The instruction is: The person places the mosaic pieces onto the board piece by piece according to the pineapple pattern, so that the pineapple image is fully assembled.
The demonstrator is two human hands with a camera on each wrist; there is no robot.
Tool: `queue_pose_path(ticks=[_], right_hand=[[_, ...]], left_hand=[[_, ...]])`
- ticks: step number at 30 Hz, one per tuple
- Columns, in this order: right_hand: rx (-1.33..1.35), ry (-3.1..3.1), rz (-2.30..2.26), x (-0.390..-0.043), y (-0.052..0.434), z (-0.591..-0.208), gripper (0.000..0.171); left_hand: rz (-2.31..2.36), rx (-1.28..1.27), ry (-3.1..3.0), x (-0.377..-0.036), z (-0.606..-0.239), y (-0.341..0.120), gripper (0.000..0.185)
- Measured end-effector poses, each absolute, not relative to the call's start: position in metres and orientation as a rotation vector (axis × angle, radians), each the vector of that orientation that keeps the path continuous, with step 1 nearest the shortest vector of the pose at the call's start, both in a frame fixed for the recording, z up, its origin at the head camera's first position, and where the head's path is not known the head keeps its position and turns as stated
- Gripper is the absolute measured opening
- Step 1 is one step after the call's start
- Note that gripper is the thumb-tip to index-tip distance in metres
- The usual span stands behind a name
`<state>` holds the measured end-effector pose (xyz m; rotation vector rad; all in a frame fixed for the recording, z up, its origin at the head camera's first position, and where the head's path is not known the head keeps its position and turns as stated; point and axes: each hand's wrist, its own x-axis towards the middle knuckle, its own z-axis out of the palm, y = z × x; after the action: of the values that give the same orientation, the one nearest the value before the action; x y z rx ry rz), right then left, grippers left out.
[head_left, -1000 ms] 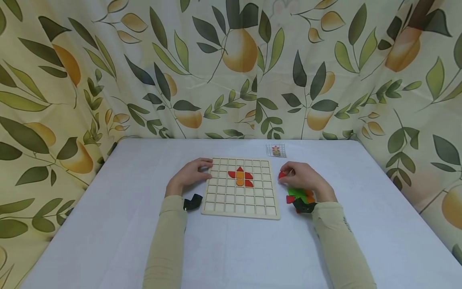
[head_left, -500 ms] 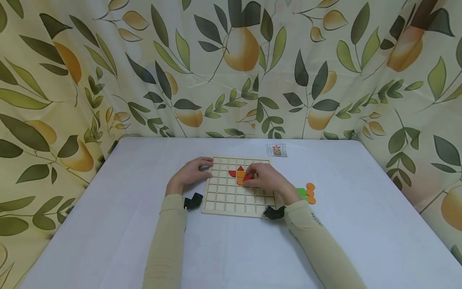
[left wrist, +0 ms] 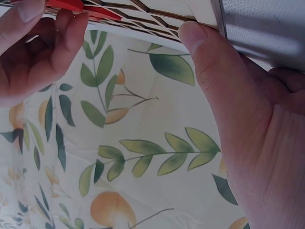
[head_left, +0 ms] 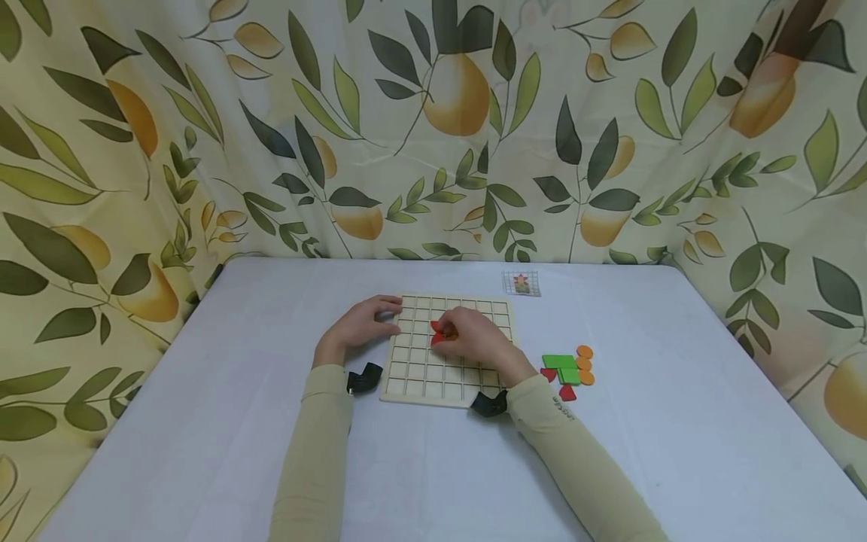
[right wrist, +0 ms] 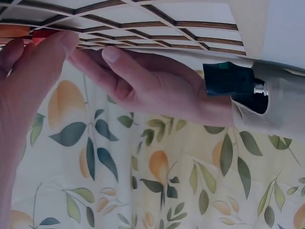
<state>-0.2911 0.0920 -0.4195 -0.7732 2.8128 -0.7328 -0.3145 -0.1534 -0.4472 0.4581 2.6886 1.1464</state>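
A wooden grid board [head_left: 433, 376] lies mid-table. My left hand [head_left: 359, 325] rests on its left edge with relaxed fingers; in the left wrist view its thumb [left wrist: 200, 47] touches the board's rim [left wrist: 200, 14]. My right hand [head_left: 474, 340] hovers low over the board's middle and pinches a red piece [head_left: 437, 337] at its fingertips, covering most of the red and orange pattern there. The right wrist view has the right fingers [right wrist: 33, 62] against the grid [right wrist: 143, 19], with red and orange pieces [right wrist: 33, 32] beside them.
Loose pieces lie right of the board: green blocks [head_left: 561, 366], orange discs [head_left: 585, 364] and red triangles [head_left: 567, 393]. A small picture card [head_left: 521, 283] sits at the back. Leaf-print curtains close in the white table [head_left: 677, 421] on three sides.
My right hand carried the red piece from the loose pile leftward onto the board, then further left across the pattern. The left hand stayed on the board's edge.
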Motion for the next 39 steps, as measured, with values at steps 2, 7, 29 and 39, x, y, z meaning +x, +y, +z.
queue_pose_path(ticks=[2, 7, 29, 39], right_hand=[[-0.837, 2.823, -0.711, -0.2912, 0.0936, -0.4203, 0.031], [-1.002, 2.785, -0.728, -0.2905, 0.0973, -0.4186, 0.017], [-1.15, 2.715, -0.705, -0.2952, 0.0988, -0.4139, 0.016], [-1.091, 2.745, -0.71, -0.2942, 0.0979, -0.4165, 0.011]], left_hand=[[1.144, 0.457, 2.687, -0.3142, -0.4469, -0.153, 0.046], [1.129, 0.465, 2.695, -0.3132, -0.4464, -0.1524, 0.046], [1.115, 0.489, 2.704, -0.313, -0.4461, -0.1525, 0.046], [1.11, 0.488, 2.701, -0.3122, -0.4452, -0.1533, 0.046]])
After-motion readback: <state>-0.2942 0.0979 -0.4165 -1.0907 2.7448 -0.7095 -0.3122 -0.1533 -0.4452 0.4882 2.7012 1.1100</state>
